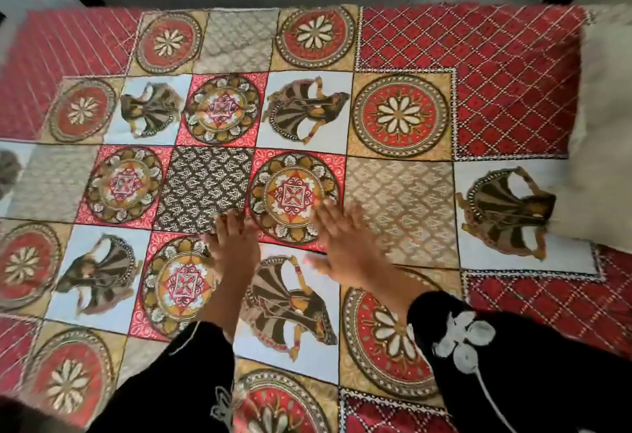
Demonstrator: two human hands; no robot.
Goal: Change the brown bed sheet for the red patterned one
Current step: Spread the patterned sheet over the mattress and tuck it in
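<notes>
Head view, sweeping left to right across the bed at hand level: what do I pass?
left hand → right hand → cream pillow. The red patterned sheet spans the whole width beneath them.

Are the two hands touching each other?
Apart. The head view shows the left hand and the right hand side by side, both spread open, with a stretch of the red patterned sheet plainly visible between them.
</notes>
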